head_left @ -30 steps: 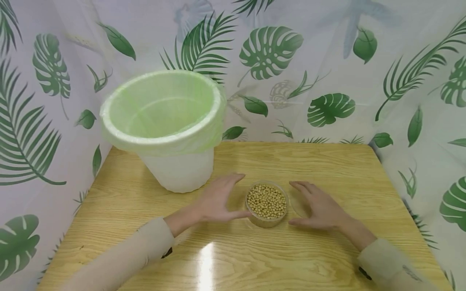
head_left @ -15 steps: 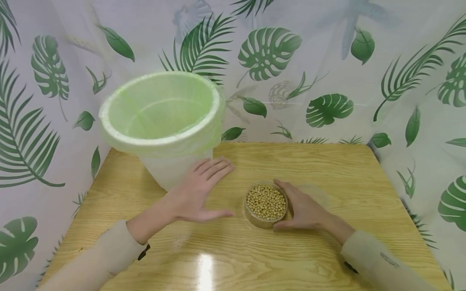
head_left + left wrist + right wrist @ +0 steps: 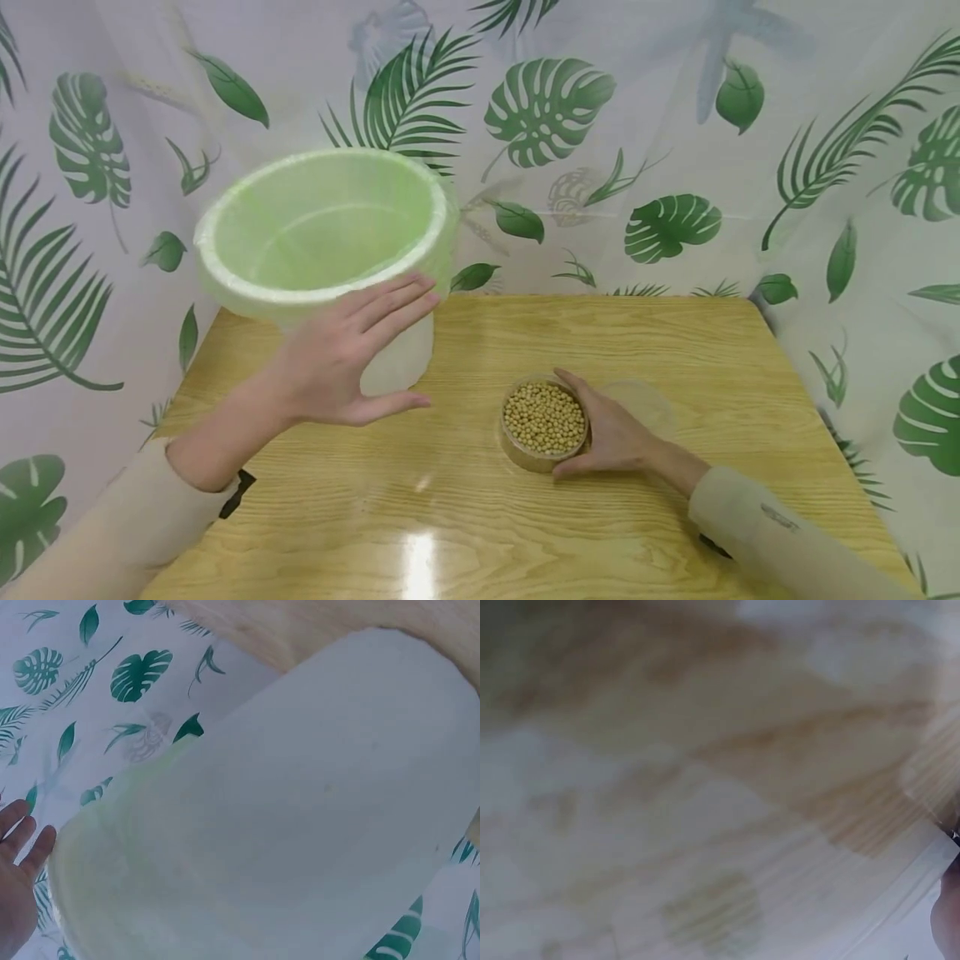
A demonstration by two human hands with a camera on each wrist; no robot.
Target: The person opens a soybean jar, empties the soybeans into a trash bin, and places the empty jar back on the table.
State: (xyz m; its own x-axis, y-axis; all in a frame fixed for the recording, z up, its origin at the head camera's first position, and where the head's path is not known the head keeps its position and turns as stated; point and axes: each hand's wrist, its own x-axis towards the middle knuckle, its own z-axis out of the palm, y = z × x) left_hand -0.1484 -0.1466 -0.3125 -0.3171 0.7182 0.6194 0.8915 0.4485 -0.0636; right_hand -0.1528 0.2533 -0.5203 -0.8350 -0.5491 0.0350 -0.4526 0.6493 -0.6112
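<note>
In the head view a round clear tub (image 3: pixel 525 457) filled with tan soybeans (image 3: pixel 545 418) stands upright on the wooden table. My right hand (image 3: pixel 611 433) grips its right side, thumb at the near side and fingers at the far side. My left hand (image 3: pixel 352 358) is raised in front of a white bucket (image 3: pixel 401 358), fingers extended and thumb apart, holding nothing. It overlaps the bucket's near rim in the head view. The left wrist view shows the bucket's pale wall (image 3: pixel 315 795) with my left fingertips right by its lined rim. The right wrist view is mostly blurred table.
A thin green bag (image 3: pixel 330 242) lines the bucket and folds over its rim. A clear round lid (image 3: pixel 645 404) lies flat behind my right hand. Leaf-printed sheeting (image 3: pixel 675 125) surrounds the wooden table (image 3: pixel 525 533) at the back and sides.
My left hand has moved left and up, from beside the tub to the bucket. My right hand has come in from the right and taken hold of the tub.
</note>
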